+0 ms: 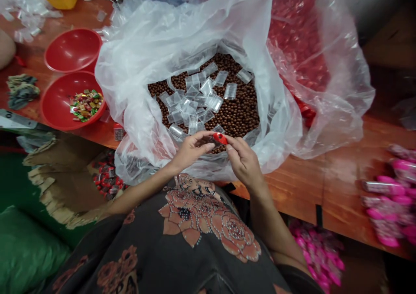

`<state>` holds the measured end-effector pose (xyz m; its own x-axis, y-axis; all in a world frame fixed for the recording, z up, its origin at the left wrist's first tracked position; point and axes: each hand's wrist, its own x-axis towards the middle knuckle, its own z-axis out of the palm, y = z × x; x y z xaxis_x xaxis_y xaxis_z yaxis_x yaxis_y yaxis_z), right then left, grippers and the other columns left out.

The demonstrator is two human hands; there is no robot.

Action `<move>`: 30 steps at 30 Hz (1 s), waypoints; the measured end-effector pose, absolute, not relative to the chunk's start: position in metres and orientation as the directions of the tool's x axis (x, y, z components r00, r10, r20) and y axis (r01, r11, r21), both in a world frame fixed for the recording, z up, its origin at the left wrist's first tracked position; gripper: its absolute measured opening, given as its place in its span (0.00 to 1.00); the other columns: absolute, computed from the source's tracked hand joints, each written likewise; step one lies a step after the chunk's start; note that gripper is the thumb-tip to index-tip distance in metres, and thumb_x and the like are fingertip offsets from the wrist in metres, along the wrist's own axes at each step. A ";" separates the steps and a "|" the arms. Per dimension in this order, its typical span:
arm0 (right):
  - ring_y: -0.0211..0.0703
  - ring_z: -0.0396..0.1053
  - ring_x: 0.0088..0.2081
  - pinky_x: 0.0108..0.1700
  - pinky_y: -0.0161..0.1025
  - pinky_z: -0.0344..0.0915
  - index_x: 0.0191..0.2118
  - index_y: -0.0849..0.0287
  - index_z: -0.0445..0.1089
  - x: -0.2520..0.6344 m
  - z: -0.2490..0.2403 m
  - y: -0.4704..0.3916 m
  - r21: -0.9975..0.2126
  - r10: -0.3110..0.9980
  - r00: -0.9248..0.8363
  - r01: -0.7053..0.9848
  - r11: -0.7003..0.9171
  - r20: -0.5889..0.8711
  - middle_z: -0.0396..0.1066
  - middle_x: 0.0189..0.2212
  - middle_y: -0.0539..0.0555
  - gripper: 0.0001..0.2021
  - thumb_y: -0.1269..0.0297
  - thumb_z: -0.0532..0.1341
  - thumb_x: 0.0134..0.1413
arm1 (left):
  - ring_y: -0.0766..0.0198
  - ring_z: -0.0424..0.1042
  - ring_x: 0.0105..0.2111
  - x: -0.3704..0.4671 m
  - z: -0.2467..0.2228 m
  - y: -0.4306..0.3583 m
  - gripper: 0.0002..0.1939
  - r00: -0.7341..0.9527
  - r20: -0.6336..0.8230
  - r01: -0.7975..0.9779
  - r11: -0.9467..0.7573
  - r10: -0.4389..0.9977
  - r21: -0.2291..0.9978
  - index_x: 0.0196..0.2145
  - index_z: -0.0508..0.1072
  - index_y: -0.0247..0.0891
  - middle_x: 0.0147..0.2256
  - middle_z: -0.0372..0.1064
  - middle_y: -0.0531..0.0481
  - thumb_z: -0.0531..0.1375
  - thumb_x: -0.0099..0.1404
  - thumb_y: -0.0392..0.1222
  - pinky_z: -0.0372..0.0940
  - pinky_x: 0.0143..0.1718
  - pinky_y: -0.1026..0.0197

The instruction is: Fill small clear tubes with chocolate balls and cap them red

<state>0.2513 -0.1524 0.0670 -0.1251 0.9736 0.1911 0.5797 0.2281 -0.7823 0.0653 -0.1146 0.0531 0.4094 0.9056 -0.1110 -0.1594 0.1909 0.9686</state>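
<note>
Pinched a small red cap between the nearly closed fingers of left hand and right hand, over the near side of the white plastic bag.

dim, flat light; soft glare on the table; right side blurred, edges stretched.
</note>
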 end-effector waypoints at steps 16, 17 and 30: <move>0.43 0.70 0.45 0.45 0.42 0.71 0.68 0.46 0.52 0.252 0.055 -0.145 -0.538 0.844 -0.298 0.665 0.518 0.445 0.70 0.45 0.57 0.27 0.66 0.54 0.65 | 0.65 0.74 0.38 0.068 0.051 -0.122 0.30 0.381 -0.071 -0.046 0.096 0.922 0.994 0.62 0.65 0.43 0.45 0.75 0.46 0.63 0.63 0.42 0.72 0.43 0.60; 0.44 0.70 0.46 0.46 0.44 0.71 0.68 0.49 0.52 0.251 0.053 -0.146 -0.517 0.840 -0.311 0.678 0.523 0.444 0.70 0.45 0.58 0.29 0.64 0.56 0.64 | 0.66 0.74 0.37 0.068 0.051 -0.122 0.30 0.374 -0.083 -0.037 0.104 0.924 0.994 0.61 0.66 0.42 0.45 0.75 0.46 0.63 0.62 0.42 0.72 0.42 0.60; 0.40 0.71 0.41 0.41 0.39 0.71 0.63 0.47 0.61 0.256 0.045 -0.141 -0.546 0.828 -0.294 0.639 0.542 0.478 0.72 0.42 0.55 0.23 0.65 0.56 0.64 | 0.61 0.74 0.43 0.061 0.051 -0.121 0.24 0.399 -0.040 0.065 0.015 0.916 0.998 0.56 0.73 0.41 0.46 0.75 0.45 0.63 0.62 0.42 0.71 0.48 0.55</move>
<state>0.2557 -0.1409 0.0455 -0.2941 0.8278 0.4777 0.6385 0.5421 -0.5462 0.0613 -0.1213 0.0509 0.3991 0.9160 -0.0402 0.0651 0.0154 0.9978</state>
